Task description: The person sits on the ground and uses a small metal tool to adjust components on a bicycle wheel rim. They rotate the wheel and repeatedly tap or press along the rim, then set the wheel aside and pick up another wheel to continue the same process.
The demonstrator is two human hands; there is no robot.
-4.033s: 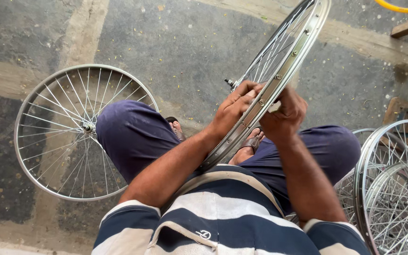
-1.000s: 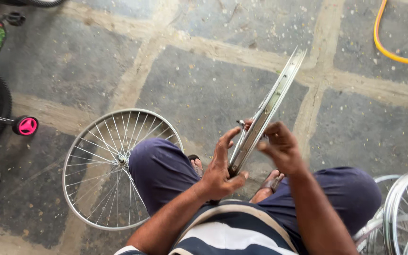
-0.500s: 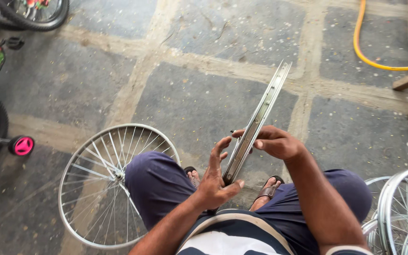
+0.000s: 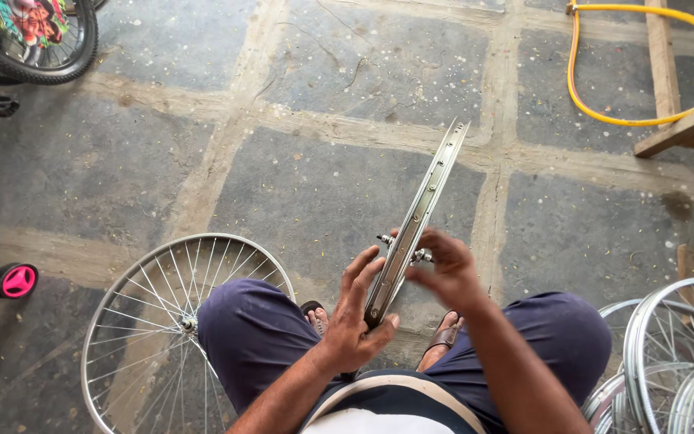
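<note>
A silver spoked bicycle wheel stands upright and edge-on between my knees, its rim running from my lap toward the far floor. My left hand presses its palm and thumb against the rim's near part, fingers spread. My right hand sits on the wheel's right side at the hub axle, fingers curled around it. I sit low, in dark blue trousers and sandals.
A second spoked wheel lies flat on the stone floor by my left knee. Several more rims are stacked at the right. Small bicycles with a pink training wheel stand at left. A yellow hose and wooden frame are at top right.
The view has tilted further toward the floor ahead. The wheel in my hands has turned edge-on, and my right hand has slid from the rim to the hub.
</note>
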